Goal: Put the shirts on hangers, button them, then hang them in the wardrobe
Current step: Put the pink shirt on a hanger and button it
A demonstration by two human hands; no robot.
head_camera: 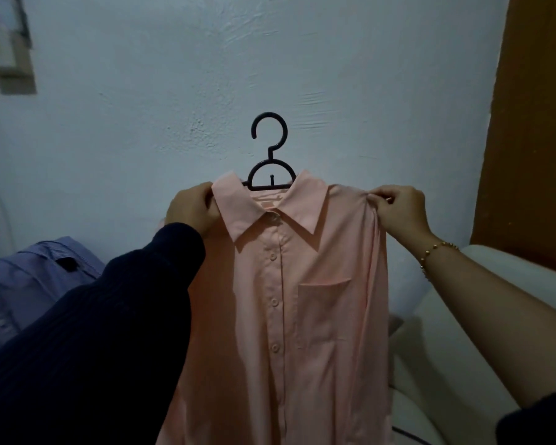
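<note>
Peach shirt point(289, 300) on black hanger point(269, 155), buttoned, held up before the wall. Left hand point(191, 208) grips one shoulder, right hand point(398, 210) pinches the other, likely squaring it for hanging.

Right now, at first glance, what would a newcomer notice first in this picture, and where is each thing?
The pink shirt fills the centre, on a black hanger whose hook stands free against the pale wall. The left hand grips one shoulder of it; the right hand pinches the other. A blue shirt lies at lower left.
</note>
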